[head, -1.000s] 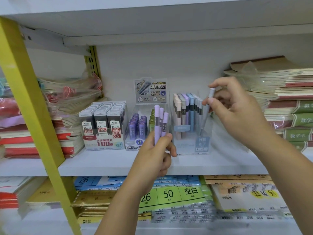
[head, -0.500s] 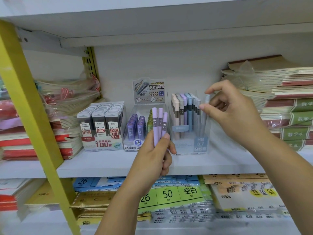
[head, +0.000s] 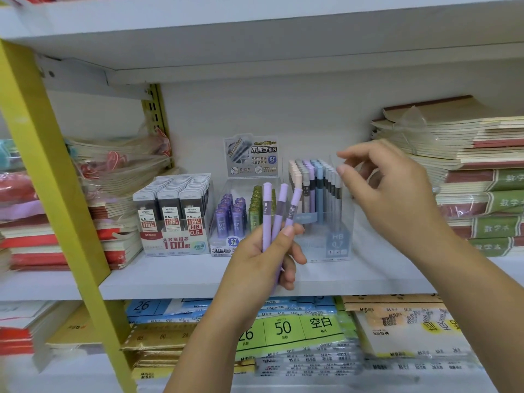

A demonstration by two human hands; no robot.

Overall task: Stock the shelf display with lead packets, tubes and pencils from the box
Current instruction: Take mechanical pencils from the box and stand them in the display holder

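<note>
A: What's furthest left?

B: A yellow upright [head: 42, 165] slants across the front. Behind it, wrapped notebooks [head: 119, 168] are stacked on the white shelf [head: 170, 276].

A: And the stock itself?

B: Next along is a carton of lead packets [head: 173, 211], and just beside it a tray of purple and green lead tubes [head: 232, 217], both standing on the shelf.

A: The hands?

B: The left hand [head: 255, 265] is raised in front of the tray. Its grip is closed round three lilac pencils [head: 266, 211], which fan upward. To their right stands the clear pencil holder [head: 337, 242], packed with upright pencils.

A: And the other hand?

B: The right hand [head: 394, 199] hovers at the holder's right end. Its grip is loose and holds nothing, with thumb and forefinger apart beside the grey pencil tops. I cannot tell if they touch. Green-spined notebooks [head: 482, 202] are piled at the far right.
</note>
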